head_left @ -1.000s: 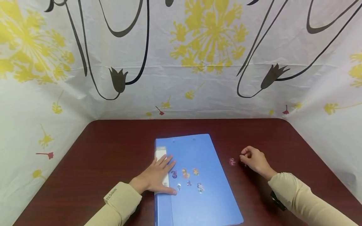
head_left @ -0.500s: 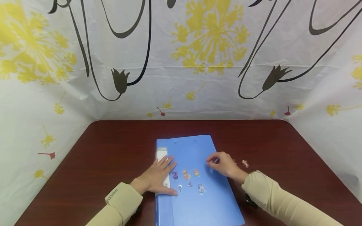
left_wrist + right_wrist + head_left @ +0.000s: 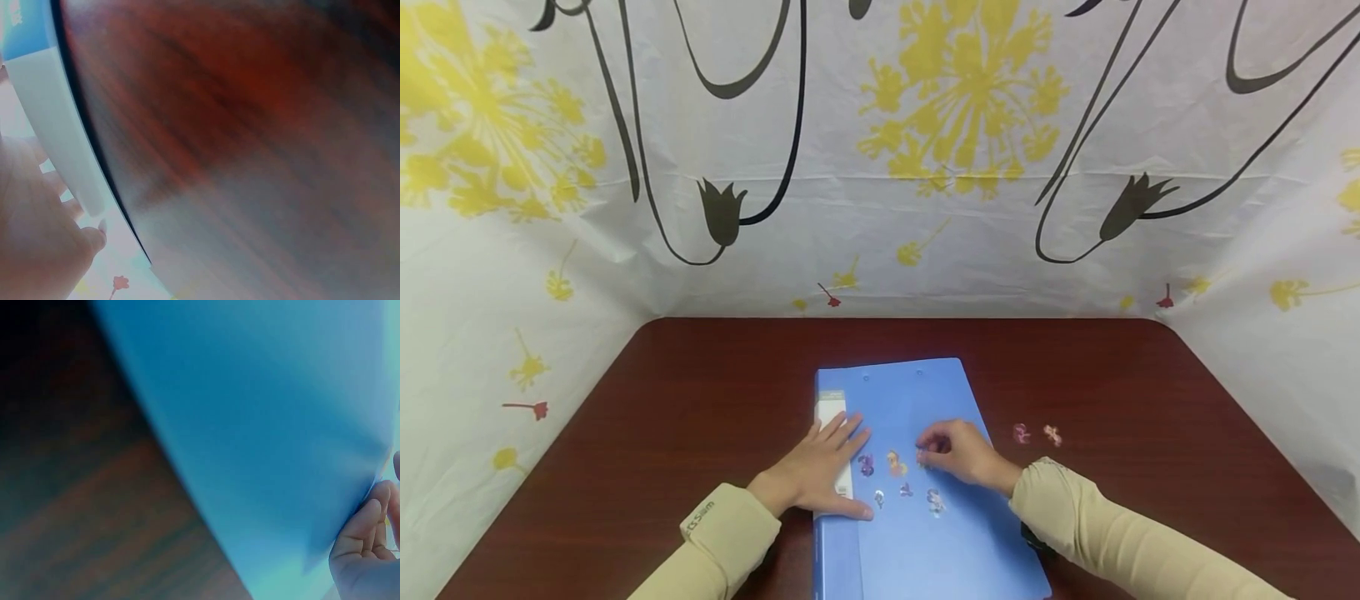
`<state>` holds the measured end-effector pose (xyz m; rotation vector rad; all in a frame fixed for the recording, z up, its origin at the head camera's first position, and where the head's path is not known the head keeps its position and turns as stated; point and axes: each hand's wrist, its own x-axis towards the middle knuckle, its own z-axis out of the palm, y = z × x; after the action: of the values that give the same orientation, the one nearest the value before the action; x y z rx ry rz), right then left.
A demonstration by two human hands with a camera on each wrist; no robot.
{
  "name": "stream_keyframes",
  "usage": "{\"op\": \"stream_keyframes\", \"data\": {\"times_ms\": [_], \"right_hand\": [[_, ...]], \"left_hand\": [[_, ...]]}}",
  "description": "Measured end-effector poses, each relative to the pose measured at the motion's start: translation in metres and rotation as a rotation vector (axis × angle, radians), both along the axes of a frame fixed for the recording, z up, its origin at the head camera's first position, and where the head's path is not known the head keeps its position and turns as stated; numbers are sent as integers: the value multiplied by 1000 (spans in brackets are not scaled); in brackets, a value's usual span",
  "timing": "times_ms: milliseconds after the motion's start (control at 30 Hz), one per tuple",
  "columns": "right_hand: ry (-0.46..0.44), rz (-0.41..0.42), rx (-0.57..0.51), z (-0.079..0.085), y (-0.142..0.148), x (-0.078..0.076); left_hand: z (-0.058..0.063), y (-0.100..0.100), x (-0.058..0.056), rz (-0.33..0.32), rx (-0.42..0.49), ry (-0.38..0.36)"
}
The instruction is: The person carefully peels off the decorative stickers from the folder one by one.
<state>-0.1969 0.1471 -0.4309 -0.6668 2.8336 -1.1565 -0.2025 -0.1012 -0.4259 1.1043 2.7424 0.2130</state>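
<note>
A blue folder (image 3: 951, 550) lies on the table with several small colourful pony-shaped stickers on its cover. My left hand (image 3: 820, 467) rests on its spine side, fingers spread over the white label (image 3: 831, 406). Over the cover, my right hand (image 3: 958, 452) has thumb and index finger pinched at a yellow-orange sticker, which is mostly hidden behind the fingertips. Left of that are an orange pony sticker (image 3: 897, 463) and a purple one (image 3: 867, 465); a white-and-purple sticker (image 3: 935, 502) lies below. In the right wrist view, the curled fingers (image 3: 365, 528) meet the blue cover.
On the dark red-brown table (image 3: 722, 375), right of the folder, lie a pink sticker (image 3: 1021, 433) and an orange-pink sticker (image 3: 1052, 435). A white patterned cloth (image 3: 925, 275) hangs behind the table and along both sides.
My right hand has moved left from beside the orange-pink sticker on the table, across the folder's edge, to the yellow-orange sticker on the cover. My left hand has stayed on the folder.
</note>
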Motion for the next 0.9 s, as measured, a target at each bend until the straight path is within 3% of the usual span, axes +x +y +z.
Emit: {"op": "stream_keyframes", "data": {"times_ms": [367, 900], "right_hand": [[115, 19, 127, 3, -5, 1], [143, 117, 231, 4, -3, -6]], "left_hand": [[0, 0, 2, 12, -7, -13], [2, 0, 3, -2, 19, -6]]}}
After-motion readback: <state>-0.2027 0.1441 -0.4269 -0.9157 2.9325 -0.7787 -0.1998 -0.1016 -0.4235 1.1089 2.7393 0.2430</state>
